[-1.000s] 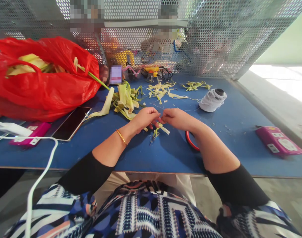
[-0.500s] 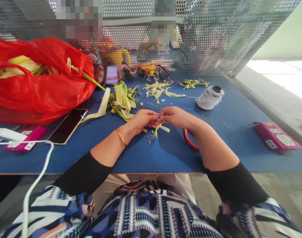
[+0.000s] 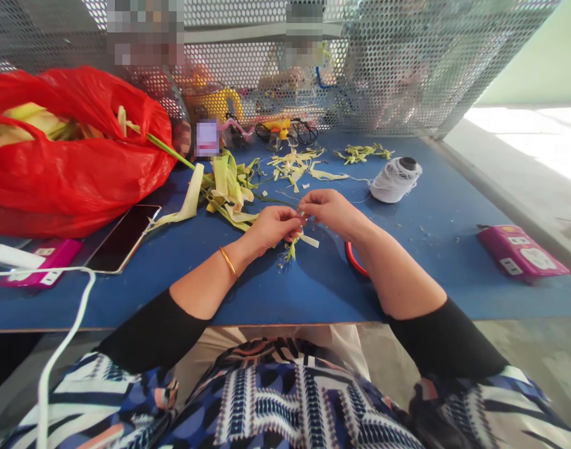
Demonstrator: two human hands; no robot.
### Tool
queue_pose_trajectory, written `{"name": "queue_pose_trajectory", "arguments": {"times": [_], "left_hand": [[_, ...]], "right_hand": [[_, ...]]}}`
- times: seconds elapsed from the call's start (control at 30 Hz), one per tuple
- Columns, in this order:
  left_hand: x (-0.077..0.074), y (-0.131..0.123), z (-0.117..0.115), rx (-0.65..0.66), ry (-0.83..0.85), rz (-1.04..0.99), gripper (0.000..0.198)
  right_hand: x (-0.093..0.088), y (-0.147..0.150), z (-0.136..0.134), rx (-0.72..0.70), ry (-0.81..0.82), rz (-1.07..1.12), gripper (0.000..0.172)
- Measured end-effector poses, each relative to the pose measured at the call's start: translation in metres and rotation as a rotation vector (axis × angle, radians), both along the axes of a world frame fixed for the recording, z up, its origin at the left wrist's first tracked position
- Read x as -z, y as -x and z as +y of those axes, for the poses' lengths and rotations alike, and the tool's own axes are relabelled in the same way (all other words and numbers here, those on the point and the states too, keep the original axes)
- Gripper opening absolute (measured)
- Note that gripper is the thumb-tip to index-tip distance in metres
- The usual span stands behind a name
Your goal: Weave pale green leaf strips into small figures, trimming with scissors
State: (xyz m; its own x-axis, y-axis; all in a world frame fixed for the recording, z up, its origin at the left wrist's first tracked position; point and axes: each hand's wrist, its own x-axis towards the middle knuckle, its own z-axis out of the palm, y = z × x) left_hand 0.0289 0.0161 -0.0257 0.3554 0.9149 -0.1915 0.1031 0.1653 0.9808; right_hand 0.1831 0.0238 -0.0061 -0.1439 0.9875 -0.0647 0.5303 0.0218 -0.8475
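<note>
Near the middle of the table, my left hand (image 3: 276,226) is closed in a pinch on a small piece of corn husk (image 3: 292,251). Its pale green tip hangs below the fingers, and a cream strip (image 3: 309,239) sticks out to the right. My right hand (image 3: 326,207) is up against the left fingertips, thumb and forefinger pinched on what seems to be fine white thread. A thin line of it runs from the thread cone (image 3: 395,181) towards these fingers; the exact grip is too small to see. Under my right forearm, a red handle loop (image 3: 356,259) shows in part.
Left stands a red plastic bag (image 3: 79,168) of husks, beside a phone (image 3: 125,240) and a white cable (image 3: 65,349). Husk leaves (image 3: 226,184), cut strips (image 3: 292,163) and a small green pile (image 3: 364,153) lie beyond my hands. A magenta packet (image 3: 522,252) lies right; perforated metal panels (image 3: 383,68) close the back.
My right hand has lifted slightly up and away from the left fingertips, with its fingers more raised. The left hand keeps its pinch on the corn husk. The view has shifted a little.
</note>
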Motion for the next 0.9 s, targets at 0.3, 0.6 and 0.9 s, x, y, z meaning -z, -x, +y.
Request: {"name": "queue_pose_trajectory", "arguments": {"times": [0.3,0.6,0.9], "left_hand": [[0.005,0.005,0.005,-0.010,-0.005,-0.073,0.015],[0.006,0.003,0.006,-0.095,0.040,-0.118,0.020],[0.006,0.002,0.004,-0.170,0.032,-0.055,0.016]], "right_hand": [[0.004,-0.010,0.005,-0.197,0.053,-0.145,0.009],[0.005,-0.007,0.005,-0.129,0.016,-0.222,0.007],[-0.009,-0.013,0.001,-0.210,0.068,-0.223,0.008]]}}
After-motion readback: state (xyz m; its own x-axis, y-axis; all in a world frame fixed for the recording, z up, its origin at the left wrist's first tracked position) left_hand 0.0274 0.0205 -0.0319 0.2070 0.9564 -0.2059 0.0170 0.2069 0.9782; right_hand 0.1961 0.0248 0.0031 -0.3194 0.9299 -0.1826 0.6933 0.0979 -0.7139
